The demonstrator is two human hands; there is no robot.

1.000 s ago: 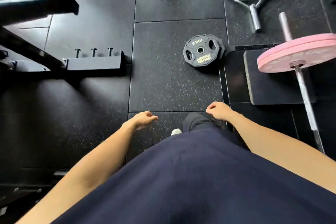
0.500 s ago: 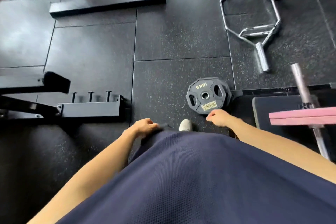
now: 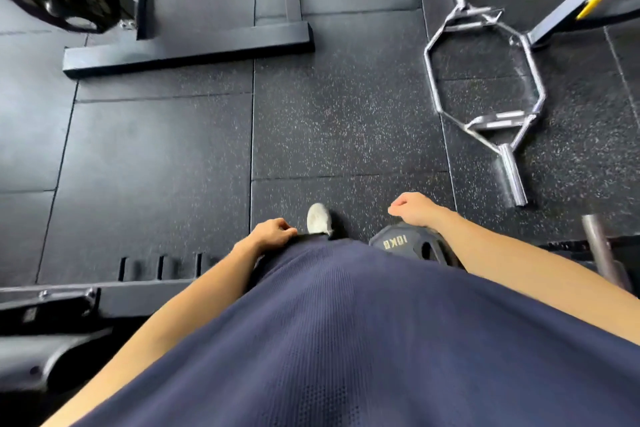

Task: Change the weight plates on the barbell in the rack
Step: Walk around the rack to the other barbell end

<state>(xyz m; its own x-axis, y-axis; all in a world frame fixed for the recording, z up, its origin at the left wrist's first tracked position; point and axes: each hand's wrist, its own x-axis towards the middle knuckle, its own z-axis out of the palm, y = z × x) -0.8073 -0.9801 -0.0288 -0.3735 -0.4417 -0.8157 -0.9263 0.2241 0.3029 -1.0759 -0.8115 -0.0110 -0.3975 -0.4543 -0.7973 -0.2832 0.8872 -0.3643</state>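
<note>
Left hand [image 3: 268, 234]: fingers loosely curled, empty, at shirt hem.
Right hand [image 3: 417, 210]: fingers loosely curled, holding nothing, above 10KG plate [image 3: 408, 246].
Plate: on floor [image 3: 346, 121].

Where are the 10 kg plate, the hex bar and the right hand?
10 kg plate [image 3: 398, 242]: head view, lettered face.
hex bar [image 3: 509, 173]: head view, near sleeve.
right hand [image 3: 417, 210]: head view, back of hand.
</note>
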